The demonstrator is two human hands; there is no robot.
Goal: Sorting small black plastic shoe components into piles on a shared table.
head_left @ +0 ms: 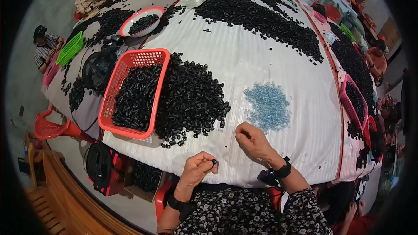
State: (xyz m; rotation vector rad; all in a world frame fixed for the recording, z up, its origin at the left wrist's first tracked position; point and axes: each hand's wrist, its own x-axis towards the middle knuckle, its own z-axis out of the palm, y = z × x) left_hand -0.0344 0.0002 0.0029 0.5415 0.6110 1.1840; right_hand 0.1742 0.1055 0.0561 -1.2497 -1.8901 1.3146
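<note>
My left hand (198, 169), above the table's near edge, pinches a small black cap-like piece (214, 162) between thumb and fingers. My right hand (255, 142) is over the white cloth with its fingers curled together; whether anything tiny is in them is hidden. Just beyond it spreads a patch of tiny clear bluish pieces (268, 108), too small to make out one by one. To the left of both hands lies a heap of black cylindrical pieces (191, 98). A red plastic basket (162, 82) full of similar black pieces stands against that heap.
A wide black pile (257, 15) covers the table's far part. A red-rimmed basin (141, 21) stands beyond the basket, near a black mesh bag (99, 70). At right is a pink basket (353, 101). Other people sit around; a red chair (56, 126) stands at left.
</note>
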